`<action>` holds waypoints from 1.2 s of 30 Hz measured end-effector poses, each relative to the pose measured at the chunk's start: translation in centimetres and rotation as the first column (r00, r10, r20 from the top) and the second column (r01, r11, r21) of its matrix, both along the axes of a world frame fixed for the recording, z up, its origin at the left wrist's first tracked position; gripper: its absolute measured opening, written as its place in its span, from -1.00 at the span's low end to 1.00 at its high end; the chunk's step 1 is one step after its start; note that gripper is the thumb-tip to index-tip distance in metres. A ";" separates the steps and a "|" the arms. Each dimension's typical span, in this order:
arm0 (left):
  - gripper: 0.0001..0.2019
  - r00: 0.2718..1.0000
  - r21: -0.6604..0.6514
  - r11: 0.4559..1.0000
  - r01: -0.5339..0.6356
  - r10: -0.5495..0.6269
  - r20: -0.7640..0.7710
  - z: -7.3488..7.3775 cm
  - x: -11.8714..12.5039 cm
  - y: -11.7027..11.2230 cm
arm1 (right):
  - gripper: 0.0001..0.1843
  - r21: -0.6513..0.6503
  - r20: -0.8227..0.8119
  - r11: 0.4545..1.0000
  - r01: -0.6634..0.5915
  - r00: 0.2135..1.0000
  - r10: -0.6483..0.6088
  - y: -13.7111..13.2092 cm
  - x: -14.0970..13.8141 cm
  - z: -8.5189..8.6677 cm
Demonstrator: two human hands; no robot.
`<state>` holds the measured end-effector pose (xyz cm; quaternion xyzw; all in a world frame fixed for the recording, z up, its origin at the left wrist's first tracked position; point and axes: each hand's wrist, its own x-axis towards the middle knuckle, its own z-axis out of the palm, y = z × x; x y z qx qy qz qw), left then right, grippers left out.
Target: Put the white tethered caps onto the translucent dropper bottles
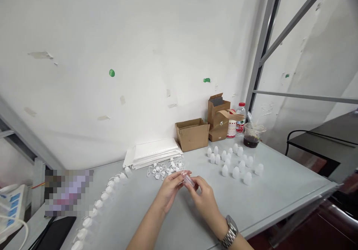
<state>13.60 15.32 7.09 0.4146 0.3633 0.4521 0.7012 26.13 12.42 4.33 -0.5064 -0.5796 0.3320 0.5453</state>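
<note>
Over the front middle of the table, my two hands meet at a small clear plastic container. My left hand (170, 188) pinches its upper left end; the fingertips hide whatever is there. My right hand (203, 196), with a metal watch on the wrist, has closed its fingers round the lower right side of the clear plastic container (189, 180). Just beyond lies a pile of small white caps with loops (165, 168). To the right, several translucent white egg-shaped pieces (235, 172) stand on the table. A curved row of white-capped clear containers (98, 204) runs along the left.
Behind the caps is a stack of white padded envelopes (156, 153). An open cardboard box (192, 136), brown paper bag (219, 121), red-capped bottle (241, 117) and tub of dark liquid (251, 140) stand near the wall. A power strip (12, 209) is far left.
</note>
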 end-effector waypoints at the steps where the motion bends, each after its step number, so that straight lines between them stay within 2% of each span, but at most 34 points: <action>1: -0.73 1.000 0.007 1.000 -0.014 0.014 -0.006 0.1 0.1 -0.1 | -0.66 0.040 0.037 0.999 0.030 0.999 -0.031 -0.1 0.0 0.0; 3: -0.72 1.000 0.020 0.999 -0.026 0.026 -0.002 0.3 0.2 -0.3 | -0.67 0.033 0.020 0.999 -0.012 1.000 0.011 -0.2 0.0 0.1; 5: -0.73 1.000 0.021 1.000 0.005 -0.005 0.005 0.6 0.3 -0.6 | -0.64 -0.035 -0.099 0.985 -0.168 0.982 0.164 -0.1 0.1 0.3; 8: -0.72 0.995 -0.022 0.995 0.101 -0.101 0.016 1.0 0.1 -0.9 | -0.56 -0.077 -0.372 0.884 -0.460 0.836 0.403 0.0 0.1 0.7; 11: -0.74 0.992 -0.060 0.991 0.123 -0.121 0.025 1.1 -0.1 -0.8 | -0.57 -0.085 -0.573 0.797 -0.598 0.684 0.452 0.0 0.0 1.1; 13: -0.76 0.997 -0.047 0.996 0.071 -0.070 0.024 1.0 -0.3 -0.6 | -0.57 -0.115 -0.607 0.801 -0.587 0.680 0.411 0.1 0.1 1.2; 16: -0.74 0.999 -0.022 1.000 -0.009 0.009 0.037 0.7 -0.2 -0.3 | -0.61 -0.151 -0.577 0.868 -0.473 0.755 0.311 0.4 0.2 1.0; 18: -0.73 0.998 -0.030 0.999 -0.014 0.016 0.057 0.5 -0.2 -0.1 | -0.62 -0.167 -0.590 0.887 -0.430 0.764 0.259 0.6 0.4 0.8; 20: -0.72 0.998 -0.032 0.999 -0.011 0.013 0.064 0.3 -0.1 0.0 | -0.61 -0.171 -0.639 0.872 -0.458 0.726 0.256 0.7 0.4 0.6; 23: -0.71 0.998 -0.023 1.000 -0.003 0.004 0.057 0.3 -0.3 0.1 | -0.58 -0.151 -0.695 0.822 -0.549 0.650 0.306 0.6 0.4 0.4; 26: -0.70 0.997 -0.032 0.999 0.025 -0.023 0.078 0.3 -0.4 0.1 | -0.56 -0.153 -0.708 0.804 -0.575 0.632 0.316 0.6 0.3 0.2; 29: -0.71 0.995 -0.042 0.998 0.045 -0.041 0.090 0.2 -0.5 0.3 | -0.57 -0.175 -0.625 0.858 -0.482 0.728 0.282 0.8 0.3 0.0; 33: -0.70 0.998 0.005 1.000 0.022 -0.022 0.058 -0.2 -0.4 0.4 | -0.59 -0.138 -0.363 0.960 -0.242 0.915 0.178 0.9 0.2 -0.4; 36: -0.72 1.000 0.039 0.999 0.004 -0.005 0.023 -0.4 0.1 0.1 | -0.56 -0.096 -0.280 0.984 -0.154 0.952 0.122 0.9 0.3 -0.6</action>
